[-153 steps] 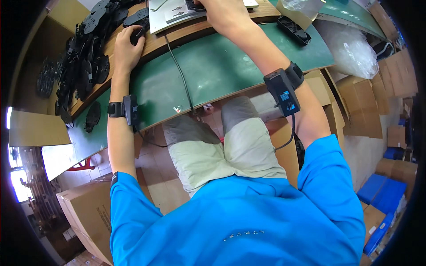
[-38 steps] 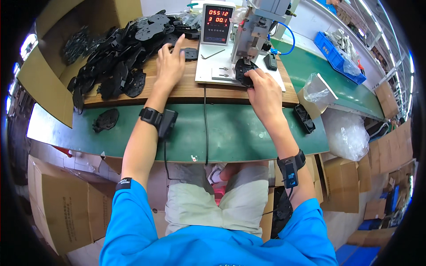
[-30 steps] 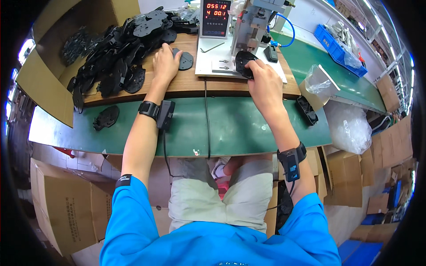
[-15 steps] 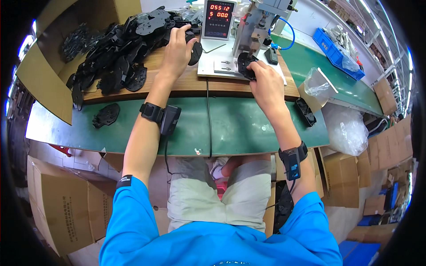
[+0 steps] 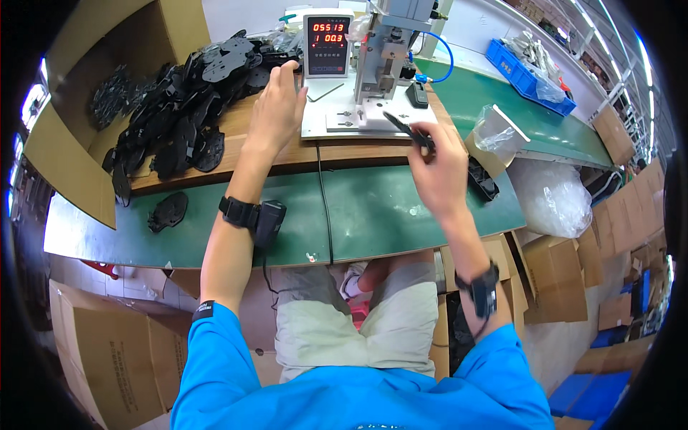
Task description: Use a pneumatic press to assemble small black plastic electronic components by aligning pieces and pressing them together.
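My right hand (image 5: pixel 441 168) pinches a black plastic plate (image 5: pixel 407 129), seen nearly edge-on and tilted, just in front of the bench press (image 5: pixel 380 64). The press's white base (image 5: pixel 315 127) carries a small fixture block (image 5: pixel 376 115). My left hand (image 5: pixel 278 111) is raised left of the base, beside the black display box (image 5: pixel 328 54) with red digits. Its fingers are bent toward the thumb. Whatever they hold is mostly hidden behind the hand. A heap of black plastic plates (image 5: pixel 190 115) lies to its left.
A single black plate (image 5: pixel 168 211) lies on the green table (image 5: pixel 287 208). An open cardboard box (image 5: pixel 68 165) stands at left. A hex key (image 5: pixel 326 93) and a small black box (image 5: pixel 417 94) sit on the base. At right are a black tray (image 5: pixel 484 179) and a blue bin (image 5: pixel 530 79).
My right hand has drawn its black plate off the fixture toward me and tilted it up. The black plate seen in my left hand earlier is now hidden. The display digits have changed.
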`<state>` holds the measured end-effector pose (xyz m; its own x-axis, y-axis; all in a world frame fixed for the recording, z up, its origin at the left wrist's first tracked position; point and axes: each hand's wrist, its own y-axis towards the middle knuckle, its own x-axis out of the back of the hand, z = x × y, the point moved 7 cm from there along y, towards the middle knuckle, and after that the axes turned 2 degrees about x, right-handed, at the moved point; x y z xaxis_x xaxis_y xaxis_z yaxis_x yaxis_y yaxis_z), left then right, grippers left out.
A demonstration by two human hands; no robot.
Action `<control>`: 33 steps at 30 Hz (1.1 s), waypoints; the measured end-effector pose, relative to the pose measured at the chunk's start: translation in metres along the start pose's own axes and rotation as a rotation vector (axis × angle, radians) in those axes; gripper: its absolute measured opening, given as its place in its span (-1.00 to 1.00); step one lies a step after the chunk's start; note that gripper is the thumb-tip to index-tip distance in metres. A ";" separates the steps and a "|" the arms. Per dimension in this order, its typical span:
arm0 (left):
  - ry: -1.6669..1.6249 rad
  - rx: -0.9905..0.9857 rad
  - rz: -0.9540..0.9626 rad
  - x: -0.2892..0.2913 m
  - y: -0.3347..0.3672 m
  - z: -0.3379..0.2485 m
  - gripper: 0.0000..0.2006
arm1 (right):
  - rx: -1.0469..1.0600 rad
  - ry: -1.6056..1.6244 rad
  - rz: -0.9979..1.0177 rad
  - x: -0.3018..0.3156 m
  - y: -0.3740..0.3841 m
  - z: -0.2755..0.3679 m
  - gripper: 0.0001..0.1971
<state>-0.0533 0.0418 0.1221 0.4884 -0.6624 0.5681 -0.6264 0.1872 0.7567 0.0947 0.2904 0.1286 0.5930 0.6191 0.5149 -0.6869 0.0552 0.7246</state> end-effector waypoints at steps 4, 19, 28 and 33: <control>-0.045 -0.150 -0.024 0.017 0.002 -0.034 -0.41 | -0.054 0.116 -0.019 0.052 -0.090 0.017 -0.60; 0.100 -0.581 0.038 -0.040 -0.039 -0.132 -0.62 | -0.868 -0.367 -0.027 0.203 -0.423 -0.103 -0.79; 0.246 -0.452 0.135 -0.084 -0.032 -0.139 -0.67 | -0.866 -0.488 0.088 0.198 -0.492 -0.150 -0.71; 0.342 -0.378 0.151 -0.081 -0.039 -0.142 -0.66 | -0.881 -0.494 0.114 0.195 -0.499 -0.166 -0.67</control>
<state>0.0181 0.1913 0.0924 0.6197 -0.3450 0.7050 -0.4733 0.5522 0.6863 0.4833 0.5129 -0.2088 0.4747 0.2747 0.8362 -0.6972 0.6973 0.1667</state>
